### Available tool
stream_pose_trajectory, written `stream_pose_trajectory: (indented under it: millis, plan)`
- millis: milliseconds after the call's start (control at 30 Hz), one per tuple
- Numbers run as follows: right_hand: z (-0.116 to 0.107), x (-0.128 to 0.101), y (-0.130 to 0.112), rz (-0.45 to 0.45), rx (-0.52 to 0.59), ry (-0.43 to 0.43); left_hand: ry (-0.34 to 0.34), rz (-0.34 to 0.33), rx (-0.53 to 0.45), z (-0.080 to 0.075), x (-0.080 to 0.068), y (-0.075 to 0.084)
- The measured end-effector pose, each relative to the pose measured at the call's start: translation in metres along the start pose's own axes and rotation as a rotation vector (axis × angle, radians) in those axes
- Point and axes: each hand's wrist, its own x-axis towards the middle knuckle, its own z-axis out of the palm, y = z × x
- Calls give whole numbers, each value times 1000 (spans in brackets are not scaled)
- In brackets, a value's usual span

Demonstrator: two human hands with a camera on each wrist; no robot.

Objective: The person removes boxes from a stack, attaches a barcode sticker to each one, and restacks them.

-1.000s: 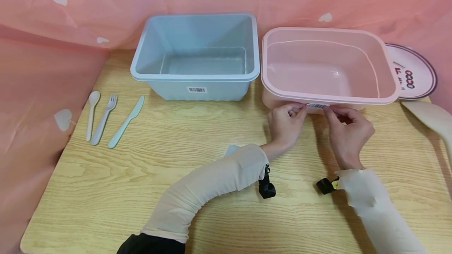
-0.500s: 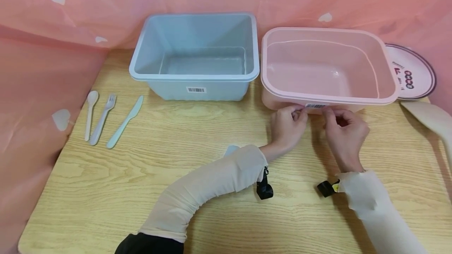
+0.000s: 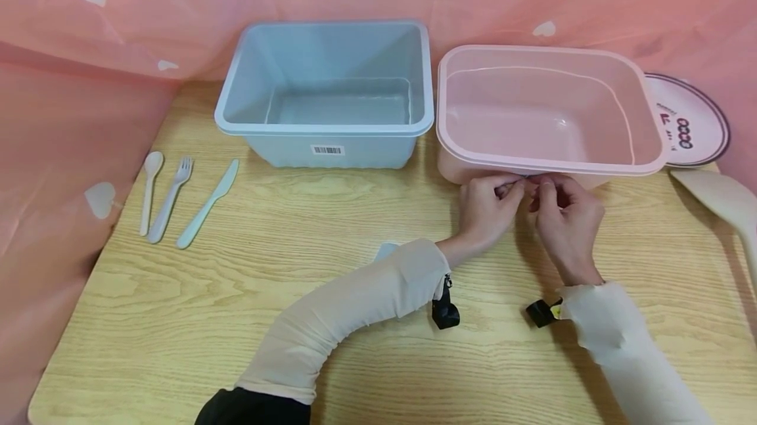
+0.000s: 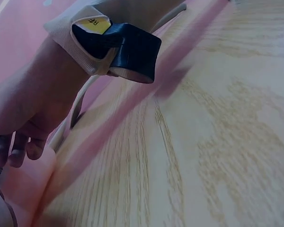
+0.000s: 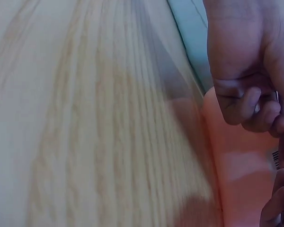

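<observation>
Since a second ago the two hands have drawn together at the front wall of the pink tub [image 3: 547, 110]: then they sat at either end of the barcode sticker [image 5: 276, 156], which lay flat and plain to see between them; now the fingertips nearly meet and, from the head camera, the sticker is hidden behind them. Only a sliver of its barcode shows in the right wrist view, against the pink wall. The tub has not shifted.

The pink tub stands upright on the bench [image 3: 355, 228], mouth up, its long axis running left to right, just beside the blue tub [image 3: 325, 93] and at the right of it. The sticker sits on the near wall just under the rim; how it now lies cannot be told.

The left hand [image 3: 486, 205] reaches in from a forearm laid across the bench, wrist bent up, fingers curled with thumb and forefinger pinched at the sticker. The right hand [image 3: 563, 215] comes straight forward, knuckles up, fingers curled and pinching at the same spot. Both wrists carry a black strap-mounted camera.

A spoon [image 3: 148, 190], fork [image 3: 170, 198] and knife [image 3: 207, 204] lie at the far left.
</observation>
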Motion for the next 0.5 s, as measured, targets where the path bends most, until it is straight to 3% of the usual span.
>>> stream_pose_trajectory:
  millis: [500]
  plan:
    - [-1, -1, 0, 33, 10, -9, 12, 14, -10, 0, 2, -1]
